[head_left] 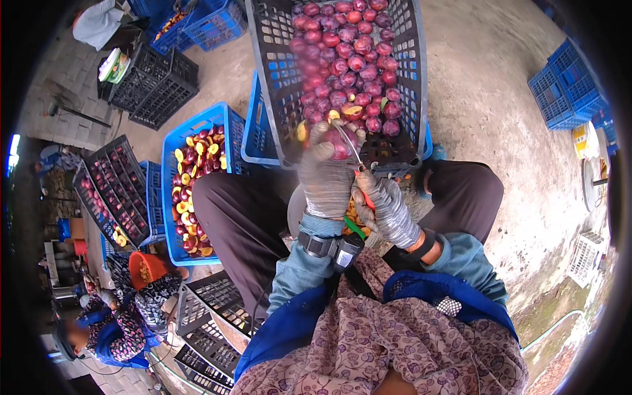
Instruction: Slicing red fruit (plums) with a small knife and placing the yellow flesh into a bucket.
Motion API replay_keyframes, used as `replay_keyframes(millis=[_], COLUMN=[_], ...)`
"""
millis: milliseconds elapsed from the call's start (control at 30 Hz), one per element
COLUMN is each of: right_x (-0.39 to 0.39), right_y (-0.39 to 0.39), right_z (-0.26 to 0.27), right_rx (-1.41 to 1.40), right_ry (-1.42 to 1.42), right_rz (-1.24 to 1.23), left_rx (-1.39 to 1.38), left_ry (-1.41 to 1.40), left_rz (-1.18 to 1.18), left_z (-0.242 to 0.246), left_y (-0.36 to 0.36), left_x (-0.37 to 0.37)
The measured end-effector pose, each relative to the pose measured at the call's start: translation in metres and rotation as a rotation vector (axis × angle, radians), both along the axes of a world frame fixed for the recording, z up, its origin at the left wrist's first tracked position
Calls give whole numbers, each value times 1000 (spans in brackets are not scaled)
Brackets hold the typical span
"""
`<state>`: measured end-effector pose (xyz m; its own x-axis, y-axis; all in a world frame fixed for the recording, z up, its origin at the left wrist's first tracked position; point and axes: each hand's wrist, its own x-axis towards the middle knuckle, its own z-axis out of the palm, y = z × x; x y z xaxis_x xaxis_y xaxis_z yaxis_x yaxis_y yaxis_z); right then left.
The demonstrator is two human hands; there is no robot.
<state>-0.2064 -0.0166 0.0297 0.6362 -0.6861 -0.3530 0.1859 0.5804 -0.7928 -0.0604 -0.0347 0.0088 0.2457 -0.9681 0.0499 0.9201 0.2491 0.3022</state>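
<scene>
My gloved left hand (323, 173) is closed around a dark red plum (340, 147) at the near end of a black plastic crate (419, 89). A thin curved knife blade (349, 143) lies across that plum. The knife's red handle (364, 190) is in my gloved right hand (387, 205), just right of the left wrist. Whole plums (355, 64) fill much of the crate, with a few yellow-fleshed cut pieces (352, 110) near my fingers. Below my hands, between the knees, yellow pieces (351, 215) show partly; my hands hide the rest.
Left of my knee stands a blue crate (170, 217) of halved plums. Behind it are a tilted black crate (121, 197) of plums and an upright black crate (158, 84). A co-worker (116, 331) sits at lower left near an orange bucket (140, 269). Blue crates (568, 86) stand at right.
</scene>
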Motion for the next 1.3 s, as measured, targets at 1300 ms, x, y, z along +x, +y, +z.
replay_keyframes(millis=[1300], right_x=[-8], right_y=[1], right_z=[-37], right_rx=[-746], right_ry=[348], right_rz=[-51], left_rx=[182], left_ry=[-773], left_rz=[105], left_z=[36], left_y=[14], left_x=[-20])
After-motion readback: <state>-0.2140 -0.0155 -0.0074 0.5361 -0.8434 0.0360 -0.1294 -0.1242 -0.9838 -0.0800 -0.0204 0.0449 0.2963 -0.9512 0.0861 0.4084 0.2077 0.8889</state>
